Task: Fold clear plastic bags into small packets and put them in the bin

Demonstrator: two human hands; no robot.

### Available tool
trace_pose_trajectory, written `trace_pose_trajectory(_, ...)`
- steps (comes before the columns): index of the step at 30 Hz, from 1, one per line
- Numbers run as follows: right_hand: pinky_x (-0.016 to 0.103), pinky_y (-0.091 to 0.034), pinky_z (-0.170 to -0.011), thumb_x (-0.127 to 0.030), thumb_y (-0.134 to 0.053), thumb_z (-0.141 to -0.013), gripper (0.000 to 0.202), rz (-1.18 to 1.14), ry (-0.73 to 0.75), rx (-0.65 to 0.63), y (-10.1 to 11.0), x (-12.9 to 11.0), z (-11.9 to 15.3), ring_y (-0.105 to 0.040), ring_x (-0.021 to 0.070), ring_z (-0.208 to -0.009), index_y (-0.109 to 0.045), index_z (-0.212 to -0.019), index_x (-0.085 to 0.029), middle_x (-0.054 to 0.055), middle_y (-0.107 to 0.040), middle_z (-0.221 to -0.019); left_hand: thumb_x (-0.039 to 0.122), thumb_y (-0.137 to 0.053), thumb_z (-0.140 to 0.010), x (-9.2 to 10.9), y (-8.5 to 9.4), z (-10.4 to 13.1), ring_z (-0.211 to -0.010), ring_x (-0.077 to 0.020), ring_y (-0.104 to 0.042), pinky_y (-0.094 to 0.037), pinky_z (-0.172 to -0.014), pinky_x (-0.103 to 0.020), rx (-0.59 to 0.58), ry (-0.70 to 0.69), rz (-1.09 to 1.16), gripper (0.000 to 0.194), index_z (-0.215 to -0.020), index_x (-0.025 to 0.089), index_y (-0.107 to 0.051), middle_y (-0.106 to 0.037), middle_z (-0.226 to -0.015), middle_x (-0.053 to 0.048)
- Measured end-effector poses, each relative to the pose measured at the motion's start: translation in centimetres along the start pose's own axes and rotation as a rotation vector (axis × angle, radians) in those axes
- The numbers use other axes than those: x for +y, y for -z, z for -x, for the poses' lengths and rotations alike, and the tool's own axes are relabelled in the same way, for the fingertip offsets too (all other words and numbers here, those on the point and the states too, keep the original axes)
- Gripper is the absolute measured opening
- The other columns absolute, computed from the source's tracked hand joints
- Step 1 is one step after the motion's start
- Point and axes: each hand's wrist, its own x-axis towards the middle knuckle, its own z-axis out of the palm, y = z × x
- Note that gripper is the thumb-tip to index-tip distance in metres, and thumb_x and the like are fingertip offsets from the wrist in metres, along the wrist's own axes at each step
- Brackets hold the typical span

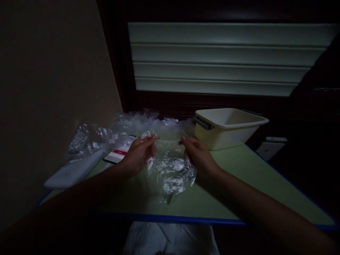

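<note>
A clear, crinkled plastic bag hangs between my two hands above the green table. My left hand pinches its upper left edge between thumb and fingers. At the upper right edge, my right hand is closed on the same bag. The lower part of the bag is crumpled and shiny and droops toward the table's front. Just left of my left hand lies a phone with a lit screen, partly covered by that hand.
A cream bin with dark handles stands at the back right. More clear plastic is heaped at the back left, by a white box. Beyond the right edge is a white object. A slatted panel rises behind.
</note>
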Motion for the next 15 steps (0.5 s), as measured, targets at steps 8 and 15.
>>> trace_pose_trajectory(8,0.018,-0.020,-0.028,-0.059,-0.071,-0.060,0.043,-0.071,0.085,0.061,1.2,-3.2,0.1,-0.031,0.0058,-0.027,-0.058,-0.072,-0.020,-0.010,-0.043,-0.036,0.044,-0.056,-0.087,1.5,0.7,-0.2,-0.029,-0.0062,-0.038,-0.030,-0.031,-0.015,-0.034,-0.005,0.041,0.031,-0.083,0.014,-0.061,-0.045,-0.040,0.006)
trace_pose_trajectory(15,0.020,-0.028,-0.034,-0.051,-0.074,-0.062,0.036,-0.173,0.034,0.078,1.3,-3.4,-0.1,-0.039,0.0070,-0.035,-0.059,-0.073,-0.020,-0.008,-0.047,-0.044,0.039,-0.056,-0.087,0.3,-0.1,0.8,-0.040,-0.0118,-0.055,-0.044,-0.040,-0.021,-0.202,0.104,-0.019,0.026,-0.087,0.014,-0.062,-0.060,-0.060,-0.002)
